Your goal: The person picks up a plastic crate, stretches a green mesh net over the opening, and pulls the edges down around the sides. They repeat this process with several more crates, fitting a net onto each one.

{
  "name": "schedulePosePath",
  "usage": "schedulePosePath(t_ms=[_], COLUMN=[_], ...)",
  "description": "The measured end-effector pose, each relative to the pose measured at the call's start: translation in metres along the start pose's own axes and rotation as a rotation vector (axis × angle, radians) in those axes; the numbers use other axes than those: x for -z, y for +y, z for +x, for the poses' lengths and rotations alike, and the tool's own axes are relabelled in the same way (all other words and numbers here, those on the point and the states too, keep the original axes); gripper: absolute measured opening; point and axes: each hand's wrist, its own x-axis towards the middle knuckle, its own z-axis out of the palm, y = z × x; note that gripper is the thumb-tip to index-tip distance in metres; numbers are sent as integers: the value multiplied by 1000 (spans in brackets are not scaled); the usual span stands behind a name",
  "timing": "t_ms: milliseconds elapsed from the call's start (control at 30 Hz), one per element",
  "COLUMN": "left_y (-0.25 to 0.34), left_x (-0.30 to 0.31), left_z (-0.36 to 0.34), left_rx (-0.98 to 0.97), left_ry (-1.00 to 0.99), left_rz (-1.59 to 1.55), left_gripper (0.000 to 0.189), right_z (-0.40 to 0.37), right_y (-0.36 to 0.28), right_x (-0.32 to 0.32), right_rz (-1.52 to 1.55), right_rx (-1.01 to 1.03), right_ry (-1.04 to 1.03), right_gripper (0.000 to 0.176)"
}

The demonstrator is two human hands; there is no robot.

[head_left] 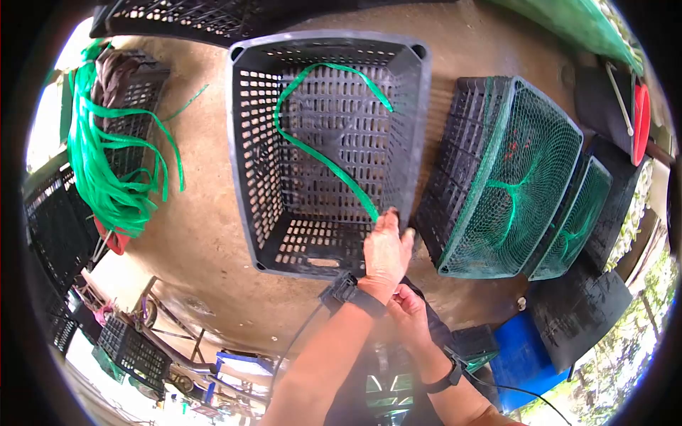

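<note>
Head view. Risks, as a judgement: the crate (256, 156) stands tilted on the floor (199, 234), steadied at one corner only. If that grip slackens it could tip or slide against the netted crates (511, 177) just beside it. The green strap (334, 170) lies loose inside the crate, looping from the far wall to the near rim. A snag on the slotted wall, or a slip at its near end, could drop it back inside.

Left hand (387, 248): closed over the crate's near rim at the right corner, fingers folded onto the wall and thumb on the outer side. The strap's end runs up to the fingertips, but whether it is pinched too cannot be told.

Right hand (410, 312): low, close to the body and partly hidden behind the left wrist. Its degree of opening and its contents cannot be told.

A strap bundle (106, 170) hangs well apart at the left.
</note>
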Motion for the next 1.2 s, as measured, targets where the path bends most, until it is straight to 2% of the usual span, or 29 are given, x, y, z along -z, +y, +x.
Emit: schedulePosePath(t_ms=[67, 100, 167, 233, 300, 367, 500, 567, 633, 700, 833, 900, 967, 1033, 1100, 1200], left_y=[-4, -4, -26, -63, -96, -111, -171, -163, -137, -111, -103, -102, -89, -85, -76, -45], left_x=[-12, -8, -18, 1, 6, 1, -32, -25, -9, 7, 20, 16, 12, 12, 16, 34], left_z=[-6, -3, 34, 72, 108, 133, 155, 131, 102, 90, 99, 114, 122, 131, 125, 81], left_rx=[-99, -1, 173, 212, 662, 781, 646, 585, 601, 630, 675, 597, 648, 569, 440, 246], left_ry=[-87, -151, 206, 381, 300, 147, 246, 279, 168, 172, 192, -22, -11, -107, -97, -30], left_rz=[-156, -389, -1404, -893, -714, -546, -541, -574, -987, -1117, -1237, -1493, -1550, -1655, -1680, -1377], left_gripper=[43, 33, 25, 22, 24, 22, 12, 10, 11, 12, 9, 12, 25, 27, 25, 18], right_z=[1, -1, -5, 3, 4, 7, 7, 10, 14, 12, 11, 16, 19, 23, 24, 23], right_y=[9, 10, 12, 22, 22, 16, 10, 14, 14, 6, -5, -4, 5, 5, 4, 2], right_x=[5, 7, 8, 9, 3, -1, 9, 13, 14, 11, 9, 15, 24, 29, 30, 31], right_rz=[52, 67, 3, 93, 170, 111, 221, 202, 312, 308, 266, 236, 268, 257, 136, 146], right_rx=[-32, -34, -37, -100, -32, -66, -93, -32, -54, -71, -44, -53, -22, -12, 29, 159], right_ry=[-11, -2, -20, 0, -37, -51, -60, -29, 14, 29, -36, -19, 9, 29, 18, 110], right_gripper=[10, 10, 12, 13, 15, 16, 18, 18, 15, 15, 15, 15, 14, 14, 14, 14])
